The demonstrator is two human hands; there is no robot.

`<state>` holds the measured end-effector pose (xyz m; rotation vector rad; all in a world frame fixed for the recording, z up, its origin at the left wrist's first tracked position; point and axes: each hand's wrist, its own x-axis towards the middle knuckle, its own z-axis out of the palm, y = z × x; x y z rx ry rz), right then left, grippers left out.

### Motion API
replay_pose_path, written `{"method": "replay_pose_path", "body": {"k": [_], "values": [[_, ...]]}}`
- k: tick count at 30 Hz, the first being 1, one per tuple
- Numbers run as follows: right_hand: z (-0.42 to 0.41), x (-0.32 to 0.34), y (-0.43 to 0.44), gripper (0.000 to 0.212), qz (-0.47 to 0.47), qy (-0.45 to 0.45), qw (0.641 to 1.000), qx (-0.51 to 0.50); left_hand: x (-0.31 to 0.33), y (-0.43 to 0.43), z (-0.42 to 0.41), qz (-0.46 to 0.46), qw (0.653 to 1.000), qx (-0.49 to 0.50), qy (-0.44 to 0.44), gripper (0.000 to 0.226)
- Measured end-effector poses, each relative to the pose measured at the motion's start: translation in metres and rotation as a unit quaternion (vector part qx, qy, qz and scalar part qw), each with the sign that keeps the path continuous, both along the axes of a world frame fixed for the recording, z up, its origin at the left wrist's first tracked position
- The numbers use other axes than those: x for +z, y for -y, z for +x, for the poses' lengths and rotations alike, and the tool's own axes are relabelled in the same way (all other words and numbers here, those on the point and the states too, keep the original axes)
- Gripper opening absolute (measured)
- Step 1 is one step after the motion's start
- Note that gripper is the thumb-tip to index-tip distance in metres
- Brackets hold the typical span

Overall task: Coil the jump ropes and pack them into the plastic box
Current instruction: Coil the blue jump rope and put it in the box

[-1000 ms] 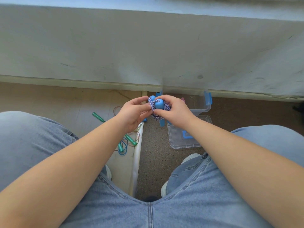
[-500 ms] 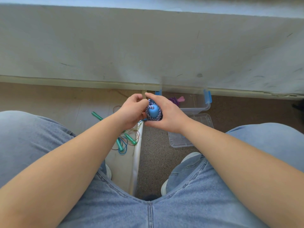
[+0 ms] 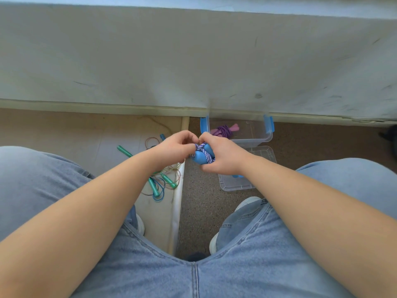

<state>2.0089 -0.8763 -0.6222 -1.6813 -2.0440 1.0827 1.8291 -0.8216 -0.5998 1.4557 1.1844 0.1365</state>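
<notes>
A coiled jump rope with blue handles and purple-white cord [image 3: 202, 155] is held between both hands above the floor. My right hand [image 3: 223, 154] wraps around the bundle from the right. My left hand [image 3: 174, 148] pinches the cord at its top left. Behind the hands stands a clear plastic box [image 3: 261, 137] with blue clips, and a coiled purple rope with pink handles [image 3: 224, 131] lies inside it. Several loose ropes with green handles [image 3: 160, 183] lie tangled on the pale floor at the left.
The box's clear lid [image 3: 238, 183] lies flat on the brown carpet below my right hand. A scuffed white wall [image 3: 193, 61] runs across the back. My jeans-clad knees [image 3: 32, 179] flank the scene, with white shoes near the carpet edge.
The bundle has turned in my hands so the handles point down-left. My left fingers have shifted to the cord at the top. Both hands sit slightly lower.
</notes>
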Motion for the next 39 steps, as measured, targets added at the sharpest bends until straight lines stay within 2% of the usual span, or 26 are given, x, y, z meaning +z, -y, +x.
{"method": "replay_pose_path", "body": {"k": [2, 6, 10, 18, 23, 25, 27, 30, 32, 35, 39], "values": [[0.000, 0.002, 0.001, 0.046, -0.001, 0.017, 1.000, 0.001, 0.000, -0.001, -0.004, 0.017, 1.000, -0.015, 0.006, 0.015], [-0.001, 0.003, 0.000, 0.049, 0.017, 0.115, 0.993, 0.002, 0.006, -0.002, -0.004, -0.076, 0.992, 0.025, 0.093, 0.017], [0.001, -0.001, -0.002, 0.052, 0.017, 0.228, 0.973, -0.002, 0.007, 0.010, 0.006, 0.018, 0.997, -0.068, 0.036, 0.027], [0.010, -0.011, 0.001, 0.055, -0.022, 0.315, 0.948, -0.040, 0.004, 0.023, 0.019, 0.102, 0.987, -0.121, -0.001, 0.026], [0.005, -0.011, -0.002, 0.054, -0.014, 0.276, 0.960, -0.038, 0.000, 0.014, 0.011, 0.090, 0.994, -0.066, 0.003, 0.018], [0.004, -0.013, -0.003, 0.051, -0.027, 0.239, 0.969, -0.062, 0.000, 0.012, 0.008, 0.118, 0.992, -0.049, -0.012, 0.029], [0.004, -0.013, -0.005, 0.048, -0.038, 0.222, 0.970, -0.088, -0.001, 0.010, 0.006, 0.133, 0.991, -0.030, -0.005, 0.049], [0.005, -0.016, -0.010, 0.050, -0.052, 0.199, 0.971, -0.125, -0.005, 0.007, 0.005, 0.099, 0.994, 0.037, 0.027, 0.072], [0.004, -0.017, -0.016, 0.059, -0.077, 0.169, 0.971, -0.152, -0.009, 0.003, 0.005, 0.067, 0.996, 0.051, 0.015, 0.072], [0.004, -0.014, -0.027, 0.064, -0.094, 0.130, 0.967, -0.197, -0.013, -0.003, 0.010, 0.042, 0.999, 0.017, -0.006, 0.066], [0.011, -0.009, -0.047, 0.052, -0.110, 0.021, 0.951, -0.288, -0.019, -0.015, 0.023, 0.025, 1.000, 0.013, -0.012, 0.056]]}}
